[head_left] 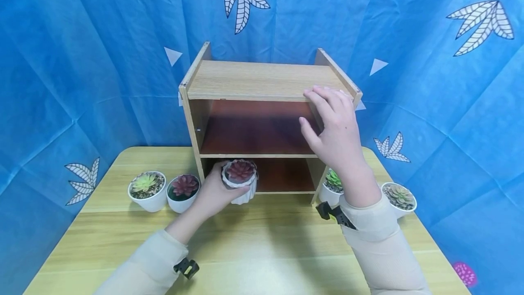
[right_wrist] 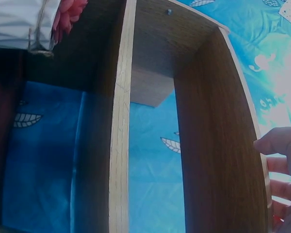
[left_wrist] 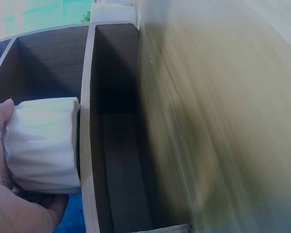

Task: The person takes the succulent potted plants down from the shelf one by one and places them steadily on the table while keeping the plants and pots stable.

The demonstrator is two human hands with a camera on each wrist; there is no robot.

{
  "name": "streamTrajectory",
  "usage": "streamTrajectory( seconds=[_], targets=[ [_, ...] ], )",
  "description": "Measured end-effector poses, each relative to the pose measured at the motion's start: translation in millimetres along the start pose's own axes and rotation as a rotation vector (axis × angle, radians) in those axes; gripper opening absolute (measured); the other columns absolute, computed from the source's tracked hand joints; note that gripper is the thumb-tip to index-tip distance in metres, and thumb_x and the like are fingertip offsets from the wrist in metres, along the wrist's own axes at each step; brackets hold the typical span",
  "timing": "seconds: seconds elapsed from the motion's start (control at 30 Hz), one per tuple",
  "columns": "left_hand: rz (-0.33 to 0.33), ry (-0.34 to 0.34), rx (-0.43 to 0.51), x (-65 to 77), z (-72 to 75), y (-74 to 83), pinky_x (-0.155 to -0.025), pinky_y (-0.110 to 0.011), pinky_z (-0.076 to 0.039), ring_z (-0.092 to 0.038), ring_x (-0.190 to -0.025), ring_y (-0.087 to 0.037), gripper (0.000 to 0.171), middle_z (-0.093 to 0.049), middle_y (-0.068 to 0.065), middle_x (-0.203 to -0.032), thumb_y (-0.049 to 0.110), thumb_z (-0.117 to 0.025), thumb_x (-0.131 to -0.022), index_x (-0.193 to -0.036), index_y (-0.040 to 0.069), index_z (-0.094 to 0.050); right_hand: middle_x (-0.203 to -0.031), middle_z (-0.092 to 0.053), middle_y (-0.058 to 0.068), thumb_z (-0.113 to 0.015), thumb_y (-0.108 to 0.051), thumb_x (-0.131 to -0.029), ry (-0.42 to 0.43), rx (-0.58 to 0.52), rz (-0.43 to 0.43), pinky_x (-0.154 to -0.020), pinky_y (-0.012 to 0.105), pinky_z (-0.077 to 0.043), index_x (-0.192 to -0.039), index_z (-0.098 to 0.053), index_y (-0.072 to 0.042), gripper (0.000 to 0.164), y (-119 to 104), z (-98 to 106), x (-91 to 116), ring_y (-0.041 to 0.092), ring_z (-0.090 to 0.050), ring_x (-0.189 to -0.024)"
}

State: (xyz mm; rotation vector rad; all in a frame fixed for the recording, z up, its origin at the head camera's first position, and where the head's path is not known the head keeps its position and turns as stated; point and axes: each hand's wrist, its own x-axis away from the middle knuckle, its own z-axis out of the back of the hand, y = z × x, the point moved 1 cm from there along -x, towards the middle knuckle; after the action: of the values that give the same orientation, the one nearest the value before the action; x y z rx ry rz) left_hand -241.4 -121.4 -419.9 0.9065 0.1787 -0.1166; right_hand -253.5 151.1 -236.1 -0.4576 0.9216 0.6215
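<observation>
My left hand (head_left: 219, 190) grips a white ribbed pot (left_wrist: 43, 145) holding a dark red succulent (head_left: 240, 170). This pot is at the front of the lower compartment of a small wooden shelf unit (head_left: 262, 81), below its middle board (head_left: 258, 155). In the left wrist view, thumb and fingers wrap around the pot's side. My right hand (head_left: 335, 126) is at the right front of the unit's top board (right_wrist: 223, 136). Its fingers extend over the board, while the thumb tip reaches the front edge in the right wrist view.
To the left of the unit stand a pot with a light green succulent (head_left: 147, 190) and one with a red succulent (head_left: 183, 192). On the right are a green plant pot (head_left: 332, 188), partly behind my right arm, and a pale succulent pot (head_left: 399, 198). A blue patterned cloth (head_left: 123, 58) hangs behind the table (head_left: 262, 249).
</observation>
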Motion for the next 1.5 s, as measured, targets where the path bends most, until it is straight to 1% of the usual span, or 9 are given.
streamTrajectory(
  seconds=[0.13, 0.3, 0.47, 0.73, 0.87, 0.97, 1.1, 1.37, 1.5],
  targets=[
    [-0.004, 0.001, 0.004, 6.7, 1.4, 1.1, -0.089, -0.041, -0.046, -0.054, -0.107, -0.019, 0.102, -0.053, -0.004, -0.118, 0.069, -0.071, -0.058, -0.134, 0.011, -0.035, -0.128, -0.053, 0.009, -0.063, -0.023, -0.081, 0.008, -0.003, 0.003, -0.105, 0.042, -0.026, -0.124, -0.057, -0.012, 0.045, 0, 1, 0, 0.027, -0.039, -0.124],
    [0.003, 0.004, 0.037, 15.2, 4.5, 3.1, -0.089, -0.04, -0.046, -0.054, -0.107, -0.018, 0.101, -0.052, -0.004, -0.119, 0.067, -0.072, -0.058, -0.134, 0.011, -0.035, -0.128, -0.053, 0.009, -0.063, -0.023, -0.081, 0.01, -0.006, 0.003, -0.105, 0.042, -0.026, -0.124, -0.058, -0.011, 0.045, 0, 2, 0, 0.027, -0.039, -0.124],
    [0.008, 0.016, 0.039, 23.2, 8.1, 3.0, -0.089, -0.042, -0.046, -0.053, -0.107, -0.019, 0.101, -0.051, -0.004, -0.121, 0.067, -0.071, -0.058, -0.134, 0.012, -0.034, -0.128, -0.053, 0.009, -0.063, -0.023, -0.081, 0.004, -0.005, 0.001, -0.105, 0.042, -0.026, -0.124, -0.058, -0.011, 0.045, 0, 2, 0, 0.027, -0.039, -0.124],
    [0.015, 0.059, 0.005, 36.8, 15.1, 5.8, -0.09, -0.043, -0.045, -0.054, -0.107, -0.021, 0.1, -0.053, -0.004, -0.119, 0.068, -0.073, -0.056, -0.132, 0.013, -0.036, -0.127, -0.053, 0.009, -0.066, -0.02, -0.079, 0.007, -0.017, 0.013, -0.105, 0.042, -0.026, -0.124, -0.058, -0.011, 0.046, -1, 1, 0, 0.027, -0.04, -0.123],
    [0.01, 0.083, -0.004, 41.0, 20.6, 9.2, -0.091, -0.043, -0.044, -0.053, -0.108, -0.02, 0.099, -0.053, -0.002, -0.119, 0.067, -0.073, -0.056, -0.131, 0.014, -0.038, -0.128, -0.053, 0.009, -0.065, -0.021, -0.08, 0.009, -0.013, 0.013, -0.105, 0.042, -0.026, -0.124, -0.058, -0.011, 0.045, -1, 1, 0, 0.027, -0.04, -0.123],
    [0.012, 0.088, -0.004, 43.3, 25.5, 11.4, -0.091, -0.044, -0.043, -0.052, -0.109, -0.02, 0.098, -0.052, -0.002, -0.12, 0.066, -0.073, -0.057, -0.132, 0.013, -0.037, -0.128, -0.053, 0.009, -0.064, -0.022, -0.081, 0.011, -0.01, 0.012, -0.105, 0.042, -0.026, -0.124, -0.058, -0.011, 0.045, -1, 2, -1, 0.027, -0.04, -0.123],
    [0.02, 0.1, -0.019, 47.0, 32.3, 13.2, -0.091, -0.045, -0.043, -0.051, -0.111, -0.021, 0.1, -0.051, -0.004, -0.122, 0.067, -0.072, -0.057, -0.133, 0.012, -0.037, -0.128, -0.053, 0.009, -0.064, -0.022, -0.081, 0.011, -0.011, 0.011, -0.105, 0.042, -0.026, -0.124, -0.058, -0.012, 0.044, -1, 3, -1, 0.027, -0.04, -0.124],
    [0.03, 0.131, -0.042, 56.0, 44.3, 11.4, -0.091, -0.046, -0.042, -0.052, -0.109, -0.022, 0.101, -0.052, -0.004, -0.12, 0.067, -0.073, -0.057, -0.134, 0.012, -0.036, -0.127, -0.053, 0.008, -0.064, -0.022, -0.081, 0.008, -0.013, 0.016, -0.104, 0.042, -0.027, -0.123, -0.058, -0.012, 0.044, -1, 3, -2, 0.026, -0.04, -0.123],
    [0.033, 0.125, -0.055, 58.4, 47.8, 10.0, -0.089, -0.046, -0.043, -0.052, -0.108, -0.022, 0.1, -0.052, -0.004, -0.119, 0.067, -0.072, -0.058, -0.134, 0.012, -0.036, -0.127, -0.054, 0.008, -0.065, -0.021, -0.08, 0.009, -0.011, 0.016, -0.104, 0.042, -0.027, -0.123, -0.058, -0.012, 0.044, -1, 3, -2, 0.026, -0.041, -0.122]
  ],
)
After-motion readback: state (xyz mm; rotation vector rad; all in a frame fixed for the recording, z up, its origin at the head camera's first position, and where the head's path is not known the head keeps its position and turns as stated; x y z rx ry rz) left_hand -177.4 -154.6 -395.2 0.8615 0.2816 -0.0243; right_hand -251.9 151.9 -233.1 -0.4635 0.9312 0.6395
